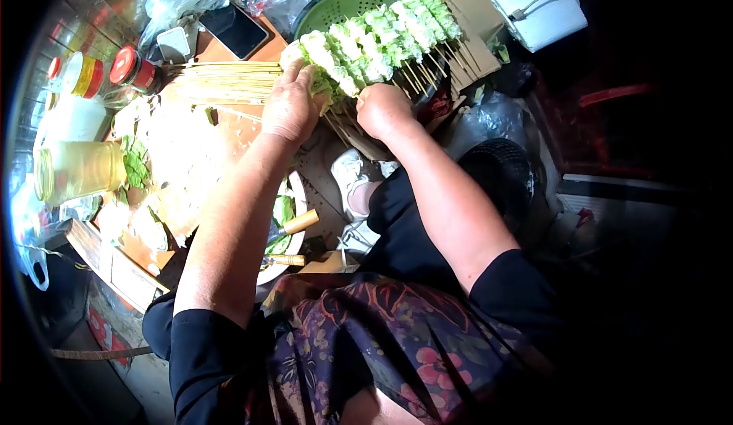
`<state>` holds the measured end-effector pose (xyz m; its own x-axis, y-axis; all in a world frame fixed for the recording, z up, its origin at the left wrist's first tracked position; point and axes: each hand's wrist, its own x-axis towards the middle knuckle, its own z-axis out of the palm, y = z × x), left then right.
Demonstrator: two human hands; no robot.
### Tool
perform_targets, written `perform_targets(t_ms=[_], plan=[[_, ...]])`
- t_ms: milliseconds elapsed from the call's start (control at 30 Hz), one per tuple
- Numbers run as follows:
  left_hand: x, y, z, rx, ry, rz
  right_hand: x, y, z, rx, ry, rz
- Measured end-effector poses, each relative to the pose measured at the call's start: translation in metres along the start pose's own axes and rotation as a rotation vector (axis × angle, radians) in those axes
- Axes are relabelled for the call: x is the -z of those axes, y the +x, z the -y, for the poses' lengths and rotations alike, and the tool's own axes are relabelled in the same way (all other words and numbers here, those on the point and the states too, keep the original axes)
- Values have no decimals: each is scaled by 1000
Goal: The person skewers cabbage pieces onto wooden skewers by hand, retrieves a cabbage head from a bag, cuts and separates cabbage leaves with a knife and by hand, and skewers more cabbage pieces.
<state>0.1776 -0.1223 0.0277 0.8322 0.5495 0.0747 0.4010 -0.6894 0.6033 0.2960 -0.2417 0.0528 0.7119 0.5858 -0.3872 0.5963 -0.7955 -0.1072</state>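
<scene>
A row of skewers threaded with pale green cabbage leaves (374,35) lies across the rim of a green colander, their bare stick ends pointing down toward me. My left hand (291,106) is at the row's left end, its fingers bent over the cabbage leaves there and its thumb hidden. Close by, my right hand (385,110) is closed in a fist just below the leaves, around the lower part of a skewer that the fingers mostly cover. Bare bamboo sticks (221,81) lie in a bundle left of my left hand.
Behind the row stands the green colander (328,5). A phone (234,31) and a red-lidded jar (131,69) are at the back left. Nearer are a jar of yellowish liquid (80,171), loose leaves (136,164) and a wooden-handled knife (300,222) on a white basin rim. A white box (534,9) is at the right.
</scene>
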Motion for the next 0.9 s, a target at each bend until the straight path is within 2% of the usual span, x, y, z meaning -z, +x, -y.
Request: perform_targets(t_ms=[133, 367, 533, 633, 667, 767, 900], plan=[[-3, 2, -2, 7, 19, 3, 0, -3, 8, -22, -41, 53], [-6, 2, 8, -35, 32, -6, -2, -4, 6, -2, -4, 2], [33, -16, -4, 10, -16, 20, 6, -12, 1, 72, -12, -32], [60, -42, 15, 23, -134, -39, 21, -24, 4, 43, 60, -124], [69, -55, 26, 51, -172, -58, 21, -30, 6, 69, 134, -225], [108, -104, 63, 208, -270, -92, 30, -59, 26, 274, 284, -313], [164, -185, 115, 449, -343, -232, -19, -79, 57, 615, 206, -203]])
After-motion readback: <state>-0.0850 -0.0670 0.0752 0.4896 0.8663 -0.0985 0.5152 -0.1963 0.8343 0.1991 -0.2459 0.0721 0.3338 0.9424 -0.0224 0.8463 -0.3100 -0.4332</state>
